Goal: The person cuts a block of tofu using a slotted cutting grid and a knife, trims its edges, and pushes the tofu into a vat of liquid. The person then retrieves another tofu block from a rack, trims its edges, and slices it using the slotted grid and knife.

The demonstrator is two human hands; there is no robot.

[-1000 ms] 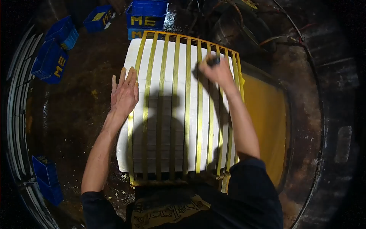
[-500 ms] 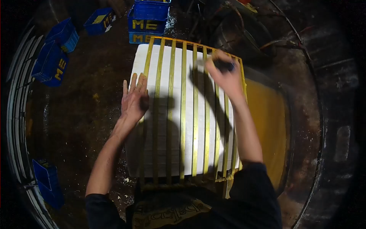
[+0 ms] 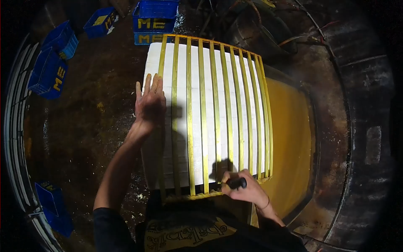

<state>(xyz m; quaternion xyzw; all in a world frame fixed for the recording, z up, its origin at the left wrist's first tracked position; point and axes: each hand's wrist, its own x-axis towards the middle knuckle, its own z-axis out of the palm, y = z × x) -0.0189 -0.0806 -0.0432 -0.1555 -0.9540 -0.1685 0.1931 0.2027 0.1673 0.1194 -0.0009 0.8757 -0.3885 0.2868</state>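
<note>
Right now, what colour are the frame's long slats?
The slats are yellow, showing best in the head view.

On the stack ahead, you are facing yellow letters reading "ME" on one blue crate [image 3: 154, 24] and "ME" again on the lighter blue crate [image 3: 147, 39] right below. To your left, another blue crate [image 3: 48, 75] is showing "ME" turned sideways. Your dark shirt [image 3: 247, 235] is bearing unclear printed lettering.
</note>
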